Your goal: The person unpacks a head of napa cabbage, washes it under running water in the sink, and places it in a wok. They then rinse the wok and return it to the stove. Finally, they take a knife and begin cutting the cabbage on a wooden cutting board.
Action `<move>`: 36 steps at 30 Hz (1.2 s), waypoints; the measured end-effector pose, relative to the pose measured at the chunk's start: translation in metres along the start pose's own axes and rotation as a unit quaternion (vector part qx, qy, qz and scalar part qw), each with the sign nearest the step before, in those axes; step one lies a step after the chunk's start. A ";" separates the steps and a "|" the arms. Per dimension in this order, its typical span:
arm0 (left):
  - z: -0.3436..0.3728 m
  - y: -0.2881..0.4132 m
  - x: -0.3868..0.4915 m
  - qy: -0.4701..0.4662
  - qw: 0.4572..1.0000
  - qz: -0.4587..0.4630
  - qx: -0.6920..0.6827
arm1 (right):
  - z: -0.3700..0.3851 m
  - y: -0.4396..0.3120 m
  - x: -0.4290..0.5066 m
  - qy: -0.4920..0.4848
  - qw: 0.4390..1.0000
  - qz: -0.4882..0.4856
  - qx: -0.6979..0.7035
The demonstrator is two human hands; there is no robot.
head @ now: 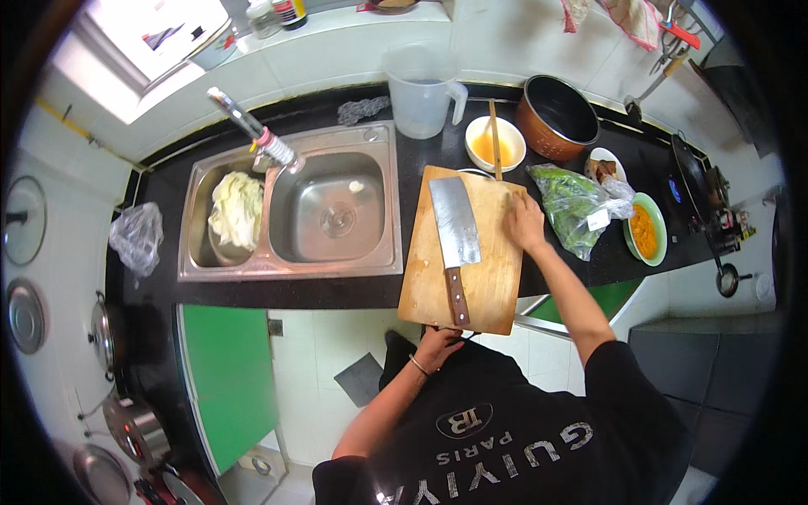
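Observation:
A wooden cutting board (pixel 495 265) lies on the black counter, its near end jutting past the counter's front edge. On it rests a cleaver (pixel 456 221) with a riveted brown handle towards me. My right hand (pixel 526 221) grips the board's right edge, fingertips on the upper face. At the board's near edge is my left hand (pixel 439 347), a bracelet on its wrist; part of the fingers is hidden, so its hold cannot be made out. Behind the board stands a white bowl (pixel 472 140) of orange-yellow liquid with chopsticks (pixel 495 132) across it.
Leafy cabbage (pixel 237 208) sits in the left basin of the steel sink (pixel 334 268). Bagged green vegetables (pixel 562 202), a green bowl (pixel 661 230) of orange food and a brown inner pot (pixel 549 136) stand right. A plastic jug (pixel 416 101) is behind. A blue flame (pixel 675 188) burns under a wok.

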State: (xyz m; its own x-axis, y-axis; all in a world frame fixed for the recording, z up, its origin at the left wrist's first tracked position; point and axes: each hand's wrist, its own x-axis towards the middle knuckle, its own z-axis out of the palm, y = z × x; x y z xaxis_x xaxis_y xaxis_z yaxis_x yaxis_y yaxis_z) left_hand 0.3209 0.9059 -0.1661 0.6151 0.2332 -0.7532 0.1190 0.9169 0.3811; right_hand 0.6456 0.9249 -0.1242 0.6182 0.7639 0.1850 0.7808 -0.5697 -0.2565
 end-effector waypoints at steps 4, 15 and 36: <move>-0.004 0.002 0.008 -0.045 0.998 -0.023 -0.026 | 0.021 0.033 0.040 -0.078 0.997 -0.003 -0.008; -0.020 0.052 -0.036 -0.029 0.983 0.028 0.179 | 0.017 0.029 0.015 -0.087 0.984 0.113 -0.103; 0.001 0.202 0.020 0.110 0.756 0.049 0.643 | -0.012 0.044 -0.130 -0.117 0.940 0.305 -0.100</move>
State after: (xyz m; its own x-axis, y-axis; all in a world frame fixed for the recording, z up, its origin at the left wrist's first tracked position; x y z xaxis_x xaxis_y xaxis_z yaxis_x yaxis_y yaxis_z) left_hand 0.3584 1.0953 -0.1036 0.5423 0.4583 -0.7042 0.8281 -0.1498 0.5402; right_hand 0.6008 0.7965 -0.1479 0.9378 0.3085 -0.1591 0.3029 -0.9512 -0.0589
